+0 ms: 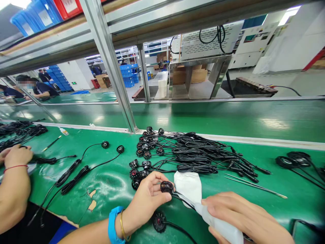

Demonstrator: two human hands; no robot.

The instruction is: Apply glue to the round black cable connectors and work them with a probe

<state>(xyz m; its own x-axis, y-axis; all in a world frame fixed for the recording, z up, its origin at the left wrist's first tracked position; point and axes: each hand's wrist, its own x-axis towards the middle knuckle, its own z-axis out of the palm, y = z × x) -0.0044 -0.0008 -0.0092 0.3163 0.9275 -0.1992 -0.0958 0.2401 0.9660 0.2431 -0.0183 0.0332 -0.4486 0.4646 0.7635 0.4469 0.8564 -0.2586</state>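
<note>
My left hand (146, 200), with a blue band and a gold bangle at the wrist, pinches a small black round cable head (167, 186) between thumb and fingers. In my right hand (246, 213) is a white squeeze bottle (222, 225), tilted so its thin nozzle points to the head's underside; whether the tip touches cannot be told. A white cloth or tissue (190, 184) lies just behind the nozzle. Below my left hand, another black round head (159, 222) with its cable rests on the green mat.
Bundled black cables (195, 152) with round heads lie beyond my hands. Metal tweezers (256, 186) are to the right, near more heads (286, 162). At left are two coiled cables (76, 176) and a co-worker's hand (19, 157). A metal post (109, 64) stands at the bench's back edge.
</note>
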